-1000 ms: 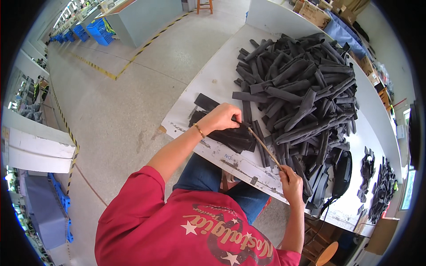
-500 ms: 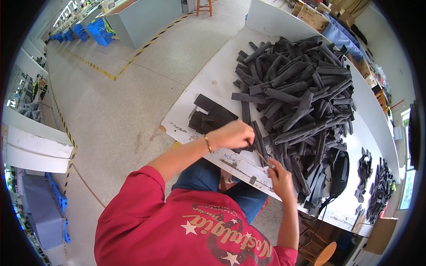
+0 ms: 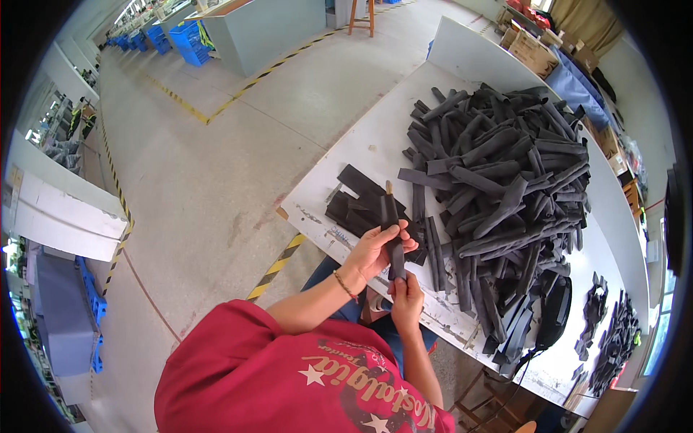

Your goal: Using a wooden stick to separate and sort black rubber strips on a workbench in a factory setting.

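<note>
Above the table's near edge, I hold a narrow black fabric tube [image 3: 390, 211] nearly upright between both hands. A thin tan stick tip [image 3: 389, 187] pokes out of its far end. My left hand [image 3: 377, 251] is closed around the tube's middle, with thumb and fingers pressed on it. Lower down, my right hand [image 3: 407, 296] pinches the near end; the rest of the stick is hidden. Just beyond my left hand lies a small stack of flat black fabric pieces [image 3: 352, 211]. To the right rises a large heap of dark grey fabric tubes [image 3: 498, 166].
The white table [image 3: 317, 195] has a raised white board along its far side. A black rounded object [image 3: 554, 310] with a cable sits near the heap's front. Black scraps [image 3: 613, 346] lie at the far right. Striped floor tape [image 3: 278, 267] runs left of the table.
The stick that slanted between my hands now sits inside the fabric tube, only its tip showing. My right hand has moved left, close below my left hand. The view has shifted slightly.
</note>
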Motion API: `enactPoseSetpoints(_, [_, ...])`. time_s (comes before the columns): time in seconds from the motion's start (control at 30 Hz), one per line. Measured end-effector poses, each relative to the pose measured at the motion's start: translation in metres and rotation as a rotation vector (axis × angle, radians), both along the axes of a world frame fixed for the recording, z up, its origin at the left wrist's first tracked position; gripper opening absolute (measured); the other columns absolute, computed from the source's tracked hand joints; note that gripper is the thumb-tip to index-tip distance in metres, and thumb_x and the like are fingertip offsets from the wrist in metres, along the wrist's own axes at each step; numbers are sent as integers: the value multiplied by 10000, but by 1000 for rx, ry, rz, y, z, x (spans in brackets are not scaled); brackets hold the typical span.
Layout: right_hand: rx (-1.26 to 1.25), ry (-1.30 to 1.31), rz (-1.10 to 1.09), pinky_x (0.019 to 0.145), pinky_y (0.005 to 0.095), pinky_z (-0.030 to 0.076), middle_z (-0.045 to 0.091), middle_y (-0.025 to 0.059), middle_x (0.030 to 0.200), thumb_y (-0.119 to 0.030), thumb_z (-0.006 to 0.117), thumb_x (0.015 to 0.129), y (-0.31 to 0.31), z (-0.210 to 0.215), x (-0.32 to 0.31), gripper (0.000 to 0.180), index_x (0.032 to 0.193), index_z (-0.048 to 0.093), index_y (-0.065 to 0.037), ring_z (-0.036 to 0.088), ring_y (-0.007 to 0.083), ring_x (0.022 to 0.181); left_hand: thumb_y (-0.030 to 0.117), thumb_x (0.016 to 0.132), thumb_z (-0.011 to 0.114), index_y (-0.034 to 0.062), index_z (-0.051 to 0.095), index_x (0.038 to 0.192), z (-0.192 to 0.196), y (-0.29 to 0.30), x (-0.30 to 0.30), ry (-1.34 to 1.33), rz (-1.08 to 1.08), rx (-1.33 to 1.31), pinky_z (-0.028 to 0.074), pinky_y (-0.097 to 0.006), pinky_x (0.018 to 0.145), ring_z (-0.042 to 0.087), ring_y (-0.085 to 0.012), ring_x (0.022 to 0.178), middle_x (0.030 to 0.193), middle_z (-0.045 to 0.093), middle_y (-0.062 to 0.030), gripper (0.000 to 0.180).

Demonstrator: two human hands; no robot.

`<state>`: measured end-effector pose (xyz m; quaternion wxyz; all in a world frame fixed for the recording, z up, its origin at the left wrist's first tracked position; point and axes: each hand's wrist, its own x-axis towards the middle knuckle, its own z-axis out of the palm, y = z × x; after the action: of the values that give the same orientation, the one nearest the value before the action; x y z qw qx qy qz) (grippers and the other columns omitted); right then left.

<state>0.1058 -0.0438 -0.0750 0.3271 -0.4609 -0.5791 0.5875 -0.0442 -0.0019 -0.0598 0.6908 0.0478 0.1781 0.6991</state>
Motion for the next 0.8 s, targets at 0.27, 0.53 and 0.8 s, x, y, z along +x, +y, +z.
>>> enactPoseSetpoints(0.27, [131, -207, -118, 523, 273, 415, 533, 40, 633, -105, 443, 974, -32, -7, -4, 198, 1076, 552, 25, 495, 106, 565, 133, 885, 652, -6, 626, 1036, 4, 1, 2, 14, 18, -83, 558, -410, 824, 668, -238, 777, 823, 665, -89, 207])
enactPoseSetpoints(0.53, [13, -233, -52, 495, 270, 404, 516, 39, 585, -125, 468, 973, -49, -5, 15, 194, 990, 602, 13, 481, 96, 520, 150, 873, 672, -21, 637, 1012, 12, 13, -5, 169, 53, -184, 582, -342, 647, 653, -170, 639, 774, 657, -88, 223])
enactPoseSetpoints(0.8, [-140, -179, -6, 467, 213, 320, 465, -39, 589, -146, 469, 991, -102, -22, 83, 198, 958, 607, -8, 402, 41, 523, 201, 913, 608, 11, 608, 999, 39, 54, -79, 390, 509, -76, 429, -244, 476, 460, -100, 471, 612, 523, -21, 208])
